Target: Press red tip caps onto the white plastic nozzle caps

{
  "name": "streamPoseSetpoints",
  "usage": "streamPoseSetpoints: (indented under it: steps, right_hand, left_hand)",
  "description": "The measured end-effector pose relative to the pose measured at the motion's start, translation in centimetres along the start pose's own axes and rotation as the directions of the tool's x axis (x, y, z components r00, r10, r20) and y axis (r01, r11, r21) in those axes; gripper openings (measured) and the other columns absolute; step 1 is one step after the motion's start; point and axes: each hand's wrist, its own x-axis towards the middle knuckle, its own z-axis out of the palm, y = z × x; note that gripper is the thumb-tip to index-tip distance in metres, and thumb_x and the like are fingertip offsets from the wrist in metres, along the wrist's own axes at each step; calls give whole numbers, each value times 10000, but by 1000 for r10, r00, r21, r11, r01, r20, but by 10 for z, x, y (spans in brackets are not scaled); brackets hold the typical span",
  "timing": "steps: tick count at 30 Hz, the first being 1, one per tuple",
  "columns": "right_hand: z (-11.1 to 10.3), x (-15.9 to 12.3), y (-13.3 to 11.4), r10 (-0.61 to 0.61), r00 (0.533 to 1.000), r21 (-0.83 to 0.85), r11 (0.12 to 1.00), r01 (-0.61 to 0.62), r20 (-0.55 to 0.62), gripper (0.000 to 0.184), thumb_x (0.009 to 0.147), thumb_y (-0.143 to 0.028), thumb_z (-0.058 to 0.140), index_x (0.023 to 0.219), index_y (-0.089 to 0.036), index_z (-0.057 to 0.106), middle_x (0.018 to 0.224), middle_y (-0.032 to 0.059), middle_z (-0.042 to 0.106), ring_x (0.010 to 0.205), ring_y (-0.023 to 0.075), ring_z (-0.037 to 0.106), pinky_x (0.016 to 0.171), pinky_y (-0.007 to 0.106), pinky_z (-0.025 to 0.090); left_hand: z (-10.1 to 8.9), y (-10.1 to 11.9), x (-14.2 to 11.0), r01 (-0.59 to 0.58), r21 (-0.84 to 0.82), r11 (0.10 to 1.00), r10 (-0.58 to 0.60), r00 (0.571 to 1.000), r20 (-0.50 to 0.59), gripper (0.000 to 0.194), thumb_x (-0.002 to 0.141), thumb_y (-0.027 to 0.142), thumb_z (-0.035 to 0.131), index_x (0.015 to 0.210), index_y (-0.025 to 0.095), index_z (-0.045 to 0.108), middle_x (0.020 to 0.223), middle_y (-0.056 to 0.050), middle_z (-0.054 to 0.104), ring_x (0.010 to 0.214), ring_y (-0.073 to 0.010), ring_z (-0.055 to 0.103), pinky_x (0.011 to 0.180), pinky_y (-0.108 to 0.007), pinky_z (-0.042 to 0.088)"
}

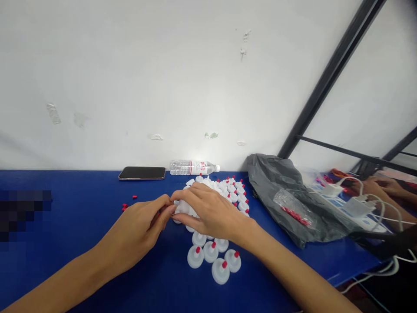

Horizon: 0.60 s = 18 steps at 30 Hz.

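Observation:
My right hand [211,213] is closed round a white, translucent nozzle piece [182,207], its fingers curled over the top and thumb beneath. Against the end of that piece press the pinched fingertips of my left hand [146,221]; whatever lies between them is hidden. Under and around my right hand stand many white round nozzle tops, several with a red cap on the tip, such as a near nozzle top [220,274]. Loose red caps [124,207] lie on the blue table [81,243] just beyond my left hand.
A phone [142,173] and a clear plastic bottle [194,167] lie along the wall. To the right, a dark plastic bag [276,182] carries a clear bag of red caps [295,211]. Beyond are a power strip [361,213], cables and another person's hands [387,187].

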Motion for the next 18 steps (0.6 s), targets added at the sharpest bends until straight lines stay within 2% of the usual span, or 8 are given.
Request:
streamPoseSetpoints:
  steps: [6,10,13,16,18]
  right_hand:
    - [4,-1,13,-86,991,-70,994,79,-101,295,1071,-398,719,1300,-222,656,1026,34,798,1009,210,723,1033,399,497]
    - [4,1,17,-115,981,-130,987,95,-159,271,1086,-502,665,1201,-261,711,949,1,819,974,189,735,1209,439,396]
    - [1,3,16,-172,964,-220,967,127,-202,239,1104,-494,638,1174,-281,722,988,-37,846,950,181,739,1232,430,366]
    - [-8,1,25,-234,944,-309,938,156,-232,119,1139,-362,611,1165,-315,717,1148,-75,848,942,170,736,1204,435,380]
    - [-20,-2,39,-169,953,-325,942,81,-251,116,1135,-296,610,1135,-337,719,1215,-68,834,950,182,733,1179,470,393]
  left_hand:
    - [1,-4,1,2,50,999,-1,1000,-4,415,1123,538,404,842,261,532,637,60,613,525,-153,543,539,-298,340]
    - [5,2,-2,11,11,1000,-11,999,-47,454,1141,521,319,839,262,538,550,78,513,452,-143,448,504,-313,268]
    - [8,13,-3,115,-152,982,-125,990,-58,517,1115,611,351,757,260,476,548,74,424,468,-140,353,488,-307,251]
    - [6,18,-3,276,-390,879,-281,959,45,581,1052,709,409,686,258,395,559,63,363,504,-140,301,481,-294,266]
    - [2,16,-3,356,-464,811,-344,932,113,607,1031,734,391,655,259,346,524,62,318,494,-141,273,487,-300,270]
